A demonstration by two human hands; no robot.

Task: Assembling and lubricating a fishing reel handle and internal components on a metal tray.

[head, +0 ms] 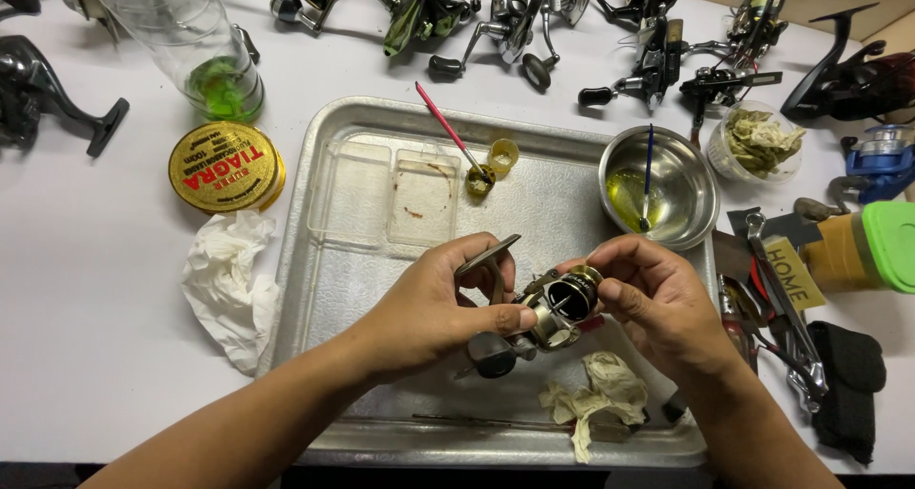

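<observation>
The fishing reel [551, 310] is held just above the near middle of the metal tray [329, 289], between both hands, with its body's long axis running roughly left to right and its handle knob [493, 354] hanging at the lower left, toward the person. The left hand [434, 308] lies on the reel's left and is clamped on it, thumb across the body near the knob and fingers curled behind the bent handle arm [489, 258]. The right hand [658, 294] comes in from the right, its fingertips pinched together on the dark round rotor end [577, 294], so both hands touch the reel and neither is the nearer. Just below the reel a crumpled rag [596, 394] lies on the tray; farther back sit a clear plastic box [386, 192] and a red-handled brush [450, 132], and to the right a steel bowl [691, 179] of yellowish liquid with a blue brush [648, 170]. White tissue [229, 284] lies beside the tray's left edge.
</observation>
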